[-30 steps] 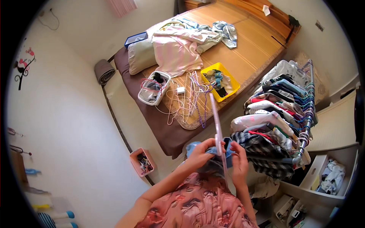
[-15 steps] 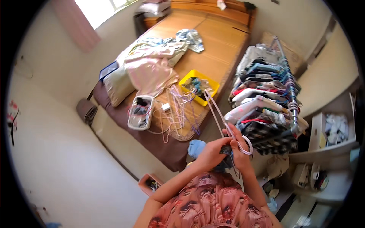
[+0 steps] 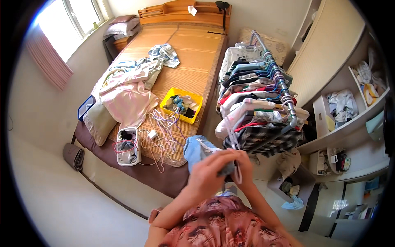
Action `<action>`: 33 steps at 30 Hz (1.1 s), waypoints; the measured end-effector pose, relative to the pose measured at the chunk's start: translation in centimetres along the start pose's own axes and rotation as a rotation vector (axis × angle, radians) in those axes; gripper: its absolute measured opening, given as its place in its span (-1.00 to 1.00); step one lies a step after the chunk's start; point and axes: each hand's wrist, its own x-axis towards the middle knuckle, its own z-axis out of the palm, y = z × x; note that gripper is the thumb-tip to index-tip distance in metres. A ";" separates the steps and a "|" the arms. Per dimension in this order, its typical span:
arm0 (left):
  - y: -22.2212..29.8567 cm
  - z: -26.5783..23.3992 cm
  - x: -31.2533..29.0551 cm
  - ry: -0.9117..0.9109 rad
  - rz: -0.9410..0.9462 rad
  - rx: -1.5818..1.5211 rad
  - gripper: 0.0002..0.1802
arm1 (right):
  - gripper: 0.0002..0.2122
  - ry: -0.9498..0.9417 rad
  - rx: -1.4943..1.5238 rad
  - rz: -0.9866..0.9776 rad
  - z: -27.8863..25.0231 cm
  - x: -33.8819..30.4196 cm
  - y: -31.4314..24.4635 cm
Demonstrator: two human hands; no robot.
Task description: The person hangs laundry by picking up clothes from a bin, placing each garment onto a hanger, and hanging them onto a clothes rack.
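Pale hanger [image 3: 233,140] points forward, long axis leaning slightly left. The right hand [image 3: 244,164] grips it; I cannot tell the grip of the left hand [image 3: 207,169]

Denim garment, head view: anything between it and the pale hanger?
Only the hands: the left hand, at the denim garment, partly covers the space towards the pale hanger, which the right hand holds. Nothing else visible stands between them; what lies behind the fingers is hidden.
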 end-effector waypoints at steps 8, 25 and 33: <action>-6.9 -4.3 3.0 0.252 0.096 0.718 -0.59 | -0.70 0.117 -0.060 0.127 -8.1 2.3 1.4; -9.5 8.5 5.1 0.038 -0.495 -0.185 -0.78 | -0.54 0.072 0.076 0.484 -16.7 -2.1 1.3; -9.6 13.1 5.8 0.184 -0.279 0.314 -0.82 | -0.70 -0.207 0.273 0.514 -16.4 -6.1 -1.8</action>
